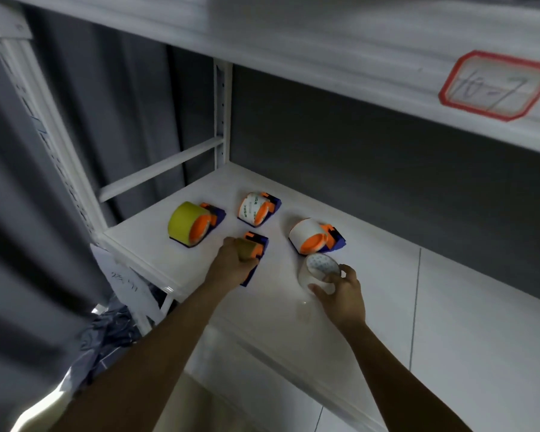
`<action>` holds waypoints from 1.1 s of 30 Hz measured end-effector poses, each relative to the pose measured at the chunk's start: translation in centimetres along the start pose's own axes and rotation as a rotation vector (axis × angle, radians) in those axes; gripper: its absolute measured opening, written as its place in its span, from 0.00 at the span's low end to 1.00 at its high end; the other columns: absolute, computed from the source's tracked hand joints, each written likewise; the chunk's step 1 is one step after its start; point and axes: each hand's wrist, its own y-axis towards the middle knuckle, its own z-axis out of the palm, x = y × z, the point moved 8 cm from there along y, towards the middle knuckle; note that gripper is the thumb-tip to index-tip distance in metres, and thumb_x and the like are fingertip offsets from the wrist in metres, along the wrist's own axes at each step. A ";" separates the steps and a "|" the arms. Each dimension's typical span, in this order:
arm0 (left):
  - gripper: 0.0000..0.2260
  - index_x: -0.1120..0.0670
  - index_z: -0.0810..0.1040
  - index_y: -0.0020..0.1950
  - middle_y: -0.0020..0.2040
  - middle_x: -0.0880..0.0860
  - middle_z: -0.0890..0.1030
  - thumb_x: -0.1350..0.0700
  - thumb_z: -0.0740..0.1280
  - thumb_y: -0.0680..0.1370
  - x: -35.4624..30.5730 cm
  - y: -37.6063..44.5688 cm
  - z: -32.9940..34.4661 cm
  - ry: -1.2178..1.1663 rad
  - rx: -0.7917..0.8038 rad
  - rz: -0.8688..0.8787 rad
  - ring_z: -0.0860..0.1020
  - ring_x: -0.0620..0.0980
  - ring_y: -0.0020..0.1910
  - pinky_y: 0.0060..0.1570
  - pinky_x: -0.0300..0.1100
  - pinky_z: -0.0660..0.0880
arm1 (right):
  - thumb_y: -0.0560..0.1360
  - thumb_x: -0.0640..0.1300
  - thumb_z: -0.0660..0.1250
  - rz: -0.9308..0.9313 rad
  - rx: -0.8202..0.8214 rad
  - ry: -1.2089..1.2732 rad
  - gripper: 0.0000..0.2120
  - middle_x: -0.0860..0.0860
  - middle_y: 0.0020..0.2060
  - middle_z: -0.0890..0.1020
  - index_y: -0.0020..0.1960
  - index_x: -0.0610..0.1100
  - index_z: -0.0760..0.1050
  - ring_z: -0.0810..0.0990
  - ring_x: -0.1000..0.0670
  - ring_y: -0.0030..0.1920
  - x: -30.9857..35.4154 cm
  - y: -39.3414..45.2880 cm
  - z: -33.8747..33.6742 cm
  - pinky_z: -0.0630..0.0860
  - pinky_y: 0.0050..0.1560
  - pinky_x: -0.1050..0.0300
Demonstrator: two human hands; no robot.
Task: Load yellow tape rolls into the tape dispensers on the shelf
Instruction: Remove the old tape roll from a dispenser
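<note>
On the shelf (387,275), left hand (231,263) grips a yellow-loaded dispenser (256,247); right hand (340,291) holds a white roll (317,271).

On the white shelf (371,275) sit blue-and-orange dispensers (214,215) carrying a yellow roll (183,219), a white roll with green lettering (251,207) and a plain white roll (306,230), while a red-bordered label (496,85) marks the upper shelf.

A red-bordered label (495,85) sticks on the upper shelf edge.
</note>
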 end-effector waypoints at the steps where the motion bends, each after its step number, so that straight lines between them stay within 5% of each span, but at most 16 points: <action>1: 0.24 0.62 0.65 0.65 0.59 0.62 0.75 0.57 0.70 0.74 0.1 -0.1 0.0 -0.004 -0.021 0.001 0.76 0.60 0.57 0.55 0.54 0.75 | 0.73 0.54 0.69 -0.003 0.008 -0.016 0.20 0.46 0.69 0.66 0.60 0.44 0.77 0.68 0.43 0.65 -0.1 0.1 0.0 0.72 0.58 0.51; 9: 0.14 0.62 0.72 0.56 0.50 0.59 0.78 0.60 0.69 0.73 0.4 -0.7 -0.1 -0.047 -0.186 0.035 0.78 0.57 0.50 0.44 0.43 0.72 | 0.72 0.53 0.70 0.007 0.041 -0.104 0.31 0.43 0.74 0.55 0.71 0.45 0.65 0.55 0.41 0.72 -0.8 0.1 -0.2 0.66 0.66 0.45; 13: 0.12 0.60 0.72 0.55 0.47 0.54 0.77 0.63 0.68 0.73 0.4 -1.8 -0.8 -0.100 -0.199 0.055 0.76 0.50 0.46 0.41 0.36 0.70 | 0.71 0.49 0.71 -0.232 -0.073 -0.070 0.21 0.43 0.72 0.61 0.62 0.45 0.74 0.58 0.41 0.70 3.1 -0.4 -1.6 0.60 0.67 0.48; 18: 0.16 0.51 0.70 0.55 0.43 0.43 0.76 0.64 0.70 0.71 -0.9 -3.8 -2.8 -0.170 -0.183 0.150 0.74 0.38 0.40 0.30 0.23 0.69 | 0.73 0.39 0.68 -0.469 -0.020 0.085 0.11 0.46 0.60 0.75 0.55 0.44 0.79 0.69 0.44 0.62 9.1 -0.8 -2.0 0.62 0.58 0.60; 21: 0.20 0.49 0.68 0.59 0.46 0.41 0.76 0.63 0.70 0.72 -1.6 -4.5 -4.4 -0.272 -0.184 0.180 0.74 0.36 0.43 0.33 0.24 0.70 | 0.75 0.36 0.64 -0.500 0.143 0.326 0.07 0.48 0.47 0.82 0.51 0.43 0.79 0.78 0.52 0.47 12.6 -1.2 -1.3 0.70 0.46 0.66; 24: 0.23 0.54 0.65 0.67 0.51 0.45 0.75 0.60 0.68 0.74 -1.1 -4.8 -5.5 -0.410 -0.180 0.126 0.75 0.37 0.47 0.35 0.26 0.73 | 0.78 0.43 0.62 -0.345 0.398 0.538 0.07 0.51 0.41 0.80 0.53 0.53 0.71 0.78 0.55 0.39 15.2 -1.9 1.1 0.76 0.41 0.60; 29: 0.20 0.59 0.65 0.66 0.60 0.58 0.76 0.62 0.65 0.75 -0.1 -4.6 -7.0 -0.578 -0.149 0.032 0.77 0.53 0.54 0.47 0.46 0.78 | 0.79 0.51 0.59 -0.142 0.500 0.841 0.05 0.49 0.47 0.79 0.53 0.55 0.64 0.80 0.52 0.48 17.4 -2.3 2.7 0.78 0.43 0.61; 33: 0.23 0.55 0.69 0.62 0.55 0.56 0.78 0.58 0.67 0.67 -0.3 -4.8 -7.3 -0.698 -0.107 0.039 0.78 0.51 0.49 0.43 0.44 0.77 | 0.80 0.54 0.56 -0.081 0.612 0.926 0.14 0.53 0.57 0.76 0.65 0.53 0.65 0.79 0.51 0.56 18.5 -2.4 3.3 0.78 0.51 0.56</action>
